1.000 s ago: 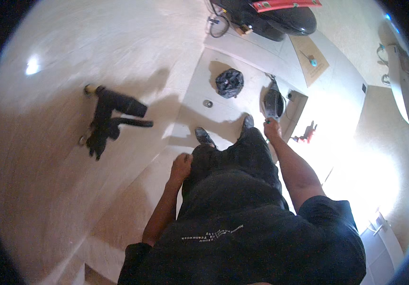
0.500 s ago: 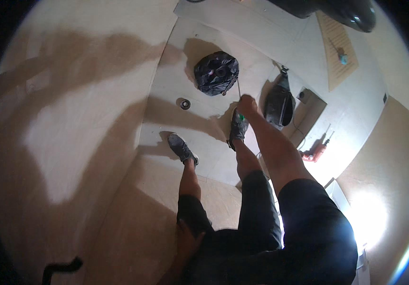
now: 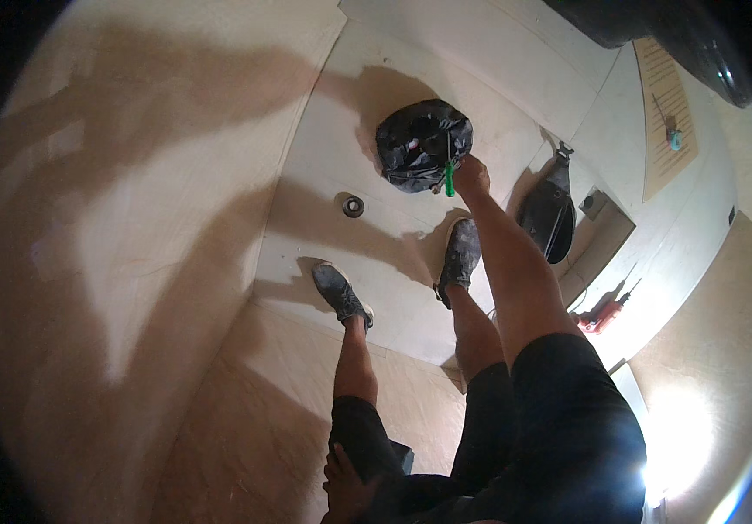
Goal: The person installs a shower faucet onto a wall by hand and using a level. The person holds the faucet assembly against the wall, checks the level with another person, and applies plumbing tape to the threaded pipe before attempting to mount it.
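My right hand [image 3: 473, 175] reaches out over the near right rim of a round black bag [image 3: 402, 166] on the floor. Its fingers are closed at the green handle of a screwdriver [image 3: 450, 179], whose thin shaft points away across the bag's opening. Dark items inside the bag are hard to make out. My left hand [image 3: 344, 479] rests on the left leg of my black shorts, fingers spread and nothing in them. My dark, dusty shoes [image 3: 461, 251] stand on the pale floor panel, with a small black ring-shaped roll [image 3: 352, 205] beyond and between them.
A black waist bag [image 3: 550, 210] lies to the right, beside a grey box-like block [image 3: 598, 236]. Farther right is a red drill [image 3: 604, 316]. A tan lined sheet [image 3: 662, 122] bears a teal-handled tool [image 3: 674, 140]. A bright lamp [image 3: 677, 437] glares at lower right.
My right hand has moved away from above my right shoe to the black bag, carrying the screwdriver over its opening. The whole view has shifted slightly; my left hand stays on my leg.
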`<state>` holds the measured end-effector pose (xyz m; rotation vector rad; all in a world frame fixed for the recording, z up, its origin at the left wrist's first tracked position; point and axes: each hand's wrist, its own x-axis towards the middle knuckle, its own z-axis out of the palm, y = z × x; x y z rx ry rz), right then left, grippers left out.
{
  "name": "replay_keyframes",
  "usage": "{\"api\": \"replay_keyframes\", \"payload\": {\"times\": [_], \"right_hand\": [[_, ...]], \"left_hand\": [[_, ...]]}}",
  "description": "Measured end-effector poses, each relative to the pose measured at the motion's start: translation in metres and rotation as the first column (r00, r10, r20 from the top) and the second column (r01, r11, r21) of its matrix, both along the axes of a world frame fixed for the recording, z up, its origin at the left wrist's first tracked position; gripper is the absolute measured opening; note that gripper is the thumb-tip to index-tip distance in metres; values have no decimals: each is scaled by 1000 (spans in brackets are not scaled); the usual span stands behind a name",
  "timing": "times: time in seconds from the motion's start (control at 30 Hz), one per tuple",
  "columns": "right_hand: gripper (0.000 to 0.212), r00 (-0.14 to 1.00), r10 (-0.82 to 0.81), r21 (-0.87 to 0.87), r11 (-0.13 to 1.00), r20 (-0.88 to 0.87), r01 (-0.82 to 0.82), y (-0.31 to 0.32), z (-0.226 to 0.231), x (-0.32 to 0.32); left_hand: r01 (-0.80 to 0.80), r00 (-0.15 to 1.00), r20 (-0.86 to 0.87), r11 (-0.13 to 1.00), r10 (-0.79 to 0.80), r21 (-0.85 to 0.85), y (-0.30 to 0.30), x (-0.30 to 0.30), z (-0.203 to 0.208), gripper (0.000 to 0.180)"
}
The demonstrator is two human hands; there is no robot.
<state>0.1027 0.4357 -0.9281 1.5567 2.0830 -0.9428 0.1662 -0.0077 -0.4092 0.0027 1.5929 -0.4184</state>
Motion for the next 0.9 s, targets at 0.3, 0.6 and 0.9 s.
{"api": "replay_keyframes", "payload": {"times": [0.3, 0.6, 0.9], "right_hand": [[26, 988, -19, -112, 994, -156, 2, -47, 145, 44], [29, 666, 742, 172, 649, 76, -741, -125, 182, 199], [36, 719, -411, -597, 802, -560, -6, -138, 480, -10]], "left_hand": [[20, 991, -133, 995, -7, 102, -28, -12, 6, 123], [42, 967, -242, 887, 80, 460, -84, -28, 13, 87], [-194, 763, -235, 560, 602, 806, 1, -115, 184, 39]]}}
